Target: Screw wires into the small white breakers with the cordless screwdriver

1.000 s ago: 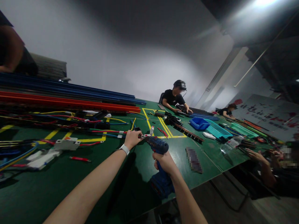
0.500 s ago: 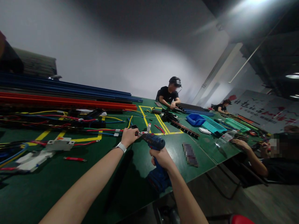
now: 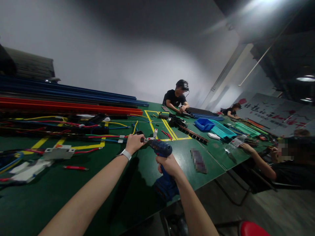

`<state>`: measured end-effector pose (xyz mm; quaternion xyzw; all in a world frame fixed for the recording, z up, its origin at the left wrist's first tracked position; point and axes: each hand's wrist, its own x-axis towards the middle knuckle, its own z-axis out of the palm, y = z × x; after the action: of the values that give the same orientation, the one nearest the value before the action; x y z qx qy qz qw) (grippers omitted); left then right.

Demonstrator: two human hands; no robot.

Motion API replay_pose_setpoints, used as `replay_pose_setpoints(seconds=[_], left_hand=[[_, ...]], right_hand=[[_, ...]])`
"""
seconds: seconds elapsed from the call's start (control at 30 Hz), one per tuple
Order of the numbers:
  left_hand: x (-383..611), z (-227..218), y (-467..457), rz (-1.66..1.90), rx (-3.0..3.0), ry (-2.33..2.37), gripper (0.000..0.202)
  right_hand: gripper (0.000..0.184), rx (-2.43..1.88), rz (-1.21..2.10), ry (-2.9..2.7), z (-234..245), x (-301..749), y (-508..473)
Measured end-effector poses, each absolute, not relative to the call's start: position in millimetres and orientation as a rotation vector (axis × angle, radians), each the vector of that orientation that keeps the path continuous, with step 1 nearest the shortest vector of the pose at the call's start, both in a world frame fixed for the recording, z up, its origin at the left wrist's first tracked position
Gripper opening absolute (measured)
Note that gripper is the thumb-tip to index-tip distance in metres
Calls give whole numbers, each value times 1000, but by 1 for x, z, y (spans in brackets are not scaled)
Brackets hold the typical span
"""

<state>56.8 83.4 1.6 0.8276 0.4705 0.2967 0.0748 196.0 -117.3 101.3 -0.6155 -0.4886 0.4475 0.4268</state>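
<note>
My right hand point(image 3: 168, 165) is wrapped round the grip of a blue cordless drill point(image 3: 162, 150), whose battery foot hangs near the table's front edge. The drill's nose points left at a small part held in my left hand point(image 3: 134, 142). That hand is closed in a fist and wears a white wristband point(image 3: 125, 154). What it grips is too small to name; a white and red piece point(image 3: 148, 139) shows at the drill's tip. Both hands hover over the green table point(image 3: 98, 183).
Coloured wires point(image 3: 61, 126) and white breakers point(image 3: 57, 152) lie at the left. Long red and blue rails point(image 3: 69, 106) run along the back. Blue and teal bins point(image 3: 211, 127) stand on the right. One person sits across the table, another person's arm point(image 3: 256, 157) rests at the right.
The view has swung slightly, so everything sits a little further left and up. Both hands keep their hold on the drill and the small part.
</note>
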Motion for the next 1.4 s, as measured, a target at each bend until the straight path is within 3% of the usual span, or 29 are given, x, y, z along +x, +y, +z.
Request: replay_pose_setpoints(seconds=[1.4], left_hand=[[57,10,79,878,2422,1416,24]], right_hand=[[9,-1648,1114,-1237,115,190,-122]])
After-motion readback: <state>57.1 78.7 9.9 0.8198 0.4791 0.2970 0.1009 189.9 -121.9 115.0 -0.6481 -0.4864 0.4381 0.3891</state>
